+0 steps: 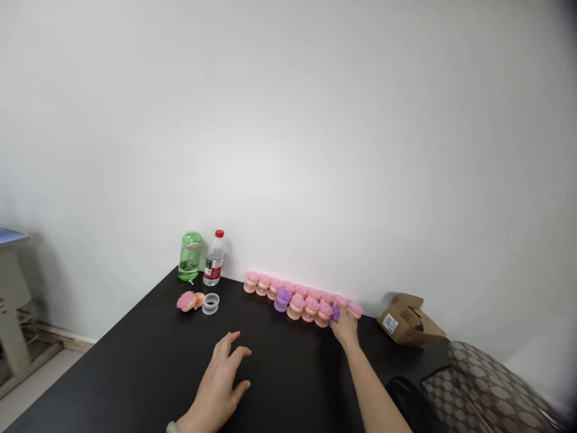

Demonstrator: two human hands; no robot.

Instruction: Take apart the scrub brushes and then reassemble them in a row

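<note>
Fingers: on my right hand (345, 331) they curl narrow against a purple brush (336, 313) and sit just beside a pink brush (355, 310); I cannot tell whether they grip anything. On my left hand (216, 385) they spread wide, holding nothing, above the black counter (135, 367).

Right arm: my forearm (374, 385) reaches up from the lower right, angled toward the wall, with the hand bent over the end of the brushes.

Left arm: my hand comes in from the bottom edge, well apart from the brushes, with a pale band on the wrist (172, 427).

Brushes: pink brushes on peach bases (304, 307) stand upright in two packed rows near the wall. A second purple brush (282, 299) sits at the left of the front row.

Loose parts: a pink brush head (186, 300) lies tilted, touching a peach base (199, 299), just beside a see-through ring (210, 304).

Bottles: a green plastic bottle (190, 257) stands beside a red-capped water bottle (215, 258). Its red-and-green label is too small to read.

Box: a cardboard box (410, 322) sits open at the counter's right corner. Its white label (390, 323) shows a barcode-like print, with nothing legible.

Beyond: a patterned bag (487, 385) lies at right, below the white wall (288, 132).
</note>
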